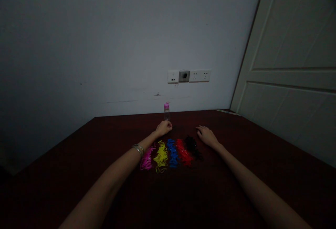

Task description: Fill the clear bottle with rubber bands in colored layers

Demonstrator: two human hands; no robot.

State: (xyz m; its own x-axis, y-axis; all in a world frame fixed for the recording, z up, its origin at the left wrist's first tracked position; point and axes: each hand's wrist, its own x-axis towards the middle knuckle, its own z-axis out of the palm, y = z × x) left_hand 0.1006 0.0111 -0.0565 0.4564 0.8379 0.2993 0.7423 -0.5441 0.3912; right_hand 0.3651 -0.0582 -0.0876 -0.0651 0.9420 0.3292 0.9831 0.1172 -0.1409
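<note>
My left hand (163, 128), a bracelet on its wrist, is just in front of a small clear bottle with a pink cap (166, 112). Its fingers are curled into a pinch; what they hold, if anything, is too small to make out. The hand hides the bottle's base. Colored rubber bands lie in side-by-side piles nearer to me: pink (147, 159), yellow (161, 154), blue (172, 153), red (184, 153) and black (192, 145). Beside the black pile, my right hand (207, 136) rests on the table, palm down with fingers stretched out.
The dark red table (189, 194) runs back to a grey wall (118, 47). Wall sockets (199, 76) are mounted above its far edge. On the right stands a pale panelled door (294, 61). A few loose yellow bands lie in front of the piles.
</note>
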